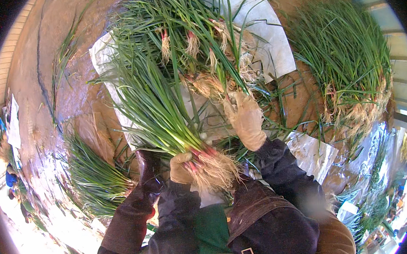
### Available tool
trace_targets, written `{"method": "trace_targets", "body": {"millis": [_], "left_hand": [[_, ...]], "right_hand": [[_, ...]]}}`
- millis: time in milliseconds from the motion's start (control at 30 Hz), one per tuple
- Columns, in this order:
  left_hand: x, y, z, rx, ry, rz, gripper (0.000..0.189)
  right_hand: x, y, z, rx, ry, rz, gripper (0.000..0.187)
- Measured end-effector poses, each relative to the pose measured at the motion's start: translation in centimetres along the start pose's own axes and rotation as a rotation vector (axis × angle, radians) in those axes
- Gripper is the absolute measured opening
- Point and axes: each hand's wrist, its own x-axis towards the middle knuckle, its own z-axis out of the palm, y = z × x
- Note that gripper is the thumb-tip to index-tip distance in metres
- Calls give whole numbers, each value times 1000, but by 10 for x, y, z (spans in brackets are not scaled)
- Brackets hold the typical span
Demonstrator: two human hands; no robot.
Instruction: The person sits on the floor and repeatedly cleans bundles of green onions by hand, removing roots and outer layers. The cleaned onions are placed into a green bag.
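Note:
My left hand [181,168], in a pale glove, is closed around the lower stems of a bunch of green onions [163,108]. The bunch's reddish bases and stringy roots stick out to the right, and its leaves fan to the upper left. My right hand [246,118], gloved too, is at the root end of a pile of green onions [189,21], its fingertips by a stem; whether it grips that stem is unclear. The pile lies on a white sheet [272,48], with roots toward me.
At the right stands a large heap of green onions [344,60]. A tied-looking bundle [93,177] lies at the left beside my boot [148,166]. Loose leaves and a white plastic piece [311,153] lie on the wet brown floor [76,75]. People are at the far edges.

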Motion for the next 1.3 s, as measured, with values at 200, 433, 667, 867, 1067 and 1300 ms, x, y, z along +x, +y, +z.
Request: {"method": "trace_targets", "body": {"millis": [200,433,667,867,1067,1300], "left_hand": [[22,11,-4,238,-14,-206,72],[23,11,0,238,-55,-279,63],[3,7,-15,111,55,-249,29],[-2,-9,-25,213,144,-290,22],[-21,-8,1,123,62,-283,44],[-43,33,-9,-225,-754,-166,85]], "right_hand": [[-48,-8,-27,588,-288,130,21],[-47,1,-21,883,-777,306,51],[-41,-19,15,2035,-973,787,52],[-34,-31,17,1830,-420,954,27],[-44,-43,24,1656,-493,1098,24],[-43,23,7,561,-259,96,15]]}}
